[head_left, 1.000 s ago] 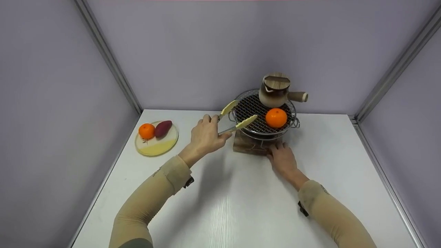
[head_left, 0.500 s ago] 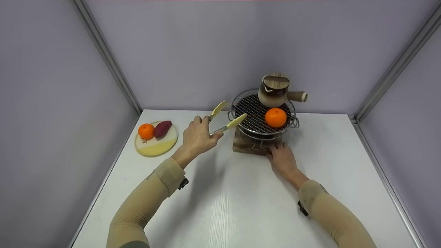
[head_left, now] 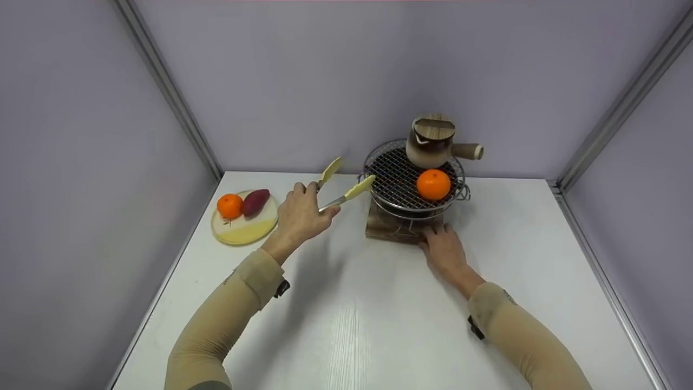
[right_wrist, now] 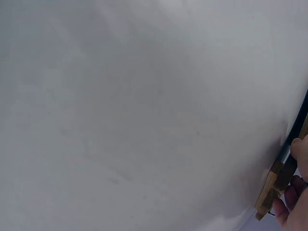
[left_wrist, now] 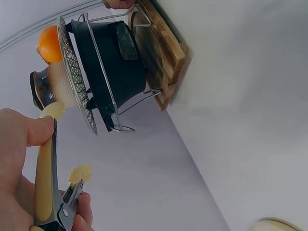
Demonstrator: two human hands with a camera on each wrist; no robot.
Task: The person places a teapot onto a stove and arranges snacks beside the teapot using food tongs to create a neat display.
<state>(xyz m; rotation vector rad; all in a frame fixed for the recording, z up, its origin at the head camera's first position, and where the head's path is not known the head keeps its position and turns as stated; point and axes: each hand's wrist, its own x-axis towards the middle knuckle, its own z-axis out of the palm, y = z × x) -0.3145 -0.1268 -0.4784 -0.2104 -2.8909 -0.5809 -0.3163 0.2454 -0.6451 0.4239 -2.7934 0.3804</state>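
Left hand [head_left: 303, 214]: tongs [left_wrist: 44, 178] are gripped, the fingers [left_wrist: 84, 207] and thumb being wrapped about them; the yellow tips are spread apart and held in the air just left of a mesh grill [head_left: 398, 173]. Right hand [head_left: 445, 252]: a wooden base [head_left: 381, 222] is gripped at its near right part, low beside the bench [head_left: 352, 303]. Dark bowl [left_wrist: 113, 62]: set above the base within a wire stand [left_wrist: 108, 77]; its contents are largely hidden by the mesh laid over it. On the mesh: one orange fruit [head_left: 433, 184], placed toward the near right; behind it, one brown-and-cream pot [head_left: 427, 154], upright, its side handle pointed right. The pot is covered by a wooden lid [head_left: 435, 128], so its contents cannot be told. Round plate [head_left: 243, 234], yellow-edged: laid on the bench at far left; two items are carried, a smaller orange fruit [head_left: 230, 206] and, just beside it, a purple tuber-shaped item [head_left: 256, 203].
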